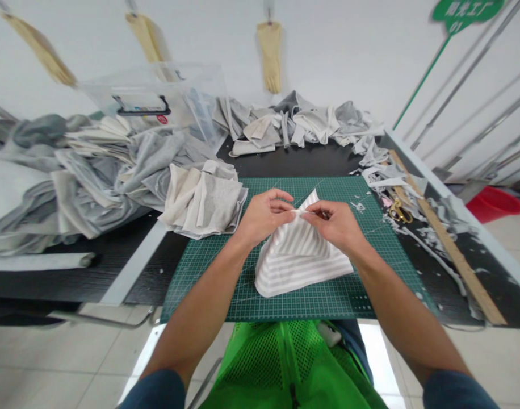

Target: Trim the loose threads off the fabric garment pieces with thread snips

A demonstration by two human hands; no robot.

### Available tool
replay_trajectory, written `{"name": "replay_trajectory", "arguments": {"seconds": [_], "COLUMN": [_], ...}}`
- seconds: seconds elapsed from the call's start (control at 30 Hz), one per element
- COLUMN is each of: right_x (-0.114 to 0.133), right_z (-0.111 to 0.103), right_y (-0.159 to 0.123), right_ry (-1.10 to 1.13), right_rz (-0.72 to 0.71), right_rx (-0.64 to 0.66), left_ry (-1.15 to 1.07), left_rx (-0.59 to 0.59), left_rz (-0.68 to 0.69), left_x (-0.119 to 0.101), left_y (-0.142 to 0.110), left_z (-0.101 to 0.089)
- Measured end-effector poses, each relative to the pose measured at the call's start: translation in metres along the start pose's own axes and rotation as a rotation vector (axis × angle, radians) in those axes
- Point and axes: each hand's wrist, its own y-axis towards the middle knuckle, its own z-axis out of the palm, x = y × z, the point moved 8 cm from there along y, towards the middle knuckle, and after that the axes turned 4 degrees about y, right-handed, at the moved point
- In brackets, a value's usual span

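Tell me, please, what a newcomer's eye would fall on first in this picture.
Probably the striped cloth, pinched by the left hand and the right hand over the green cutting mat, near the middle of the view. The bright green vest at the bottom edge and the red tub at the far right would likely come next.

Green sign (468, 10) reading "阳光工厂", "01" below, unreadable red sticker (162, 119), clear box (181, 111)

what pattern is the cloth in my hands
The cloth has white and grey stripes, seen in the head view.
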Motion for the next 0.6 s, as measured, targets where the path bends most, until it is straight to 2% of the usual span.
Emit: {"name": "replay_trajectory", "arguments": {"seconds": [0.13,0.23,0.37,0.47,0.6], "right_x": [-0.002,-0.005,-0.006,-0.008,-0.015], "right_z": [-0.008,-0.011,-0.015,-0.013,-0.014], "right_y": [0.0,0.0,0.0,0.001,0.003], "right_ry": [0.031,0.053,0.076,0.063,0.038], "right_rz": [0.003,0.026,0.058,0.077,0.08], "right_rx": [-0.065,-0.081,-0.098,-0.08,-0.095], "left_ry": [0.218,0.245,-0.005,-0.209,-0.23], "left_rx": [0.168,0.232,0.189,0.141,-0.029], "left_rz": [-0.047,-0.106,-0.077,-0.118,-0.194], "left_x": [-0.002,0.002,0.002,0.009,0.02], "left_y": [-0.003,-0.005,-0.002,0.0,0.004], "left_z": [0.001,-0.004,-0.004,0.004,0.001]}}
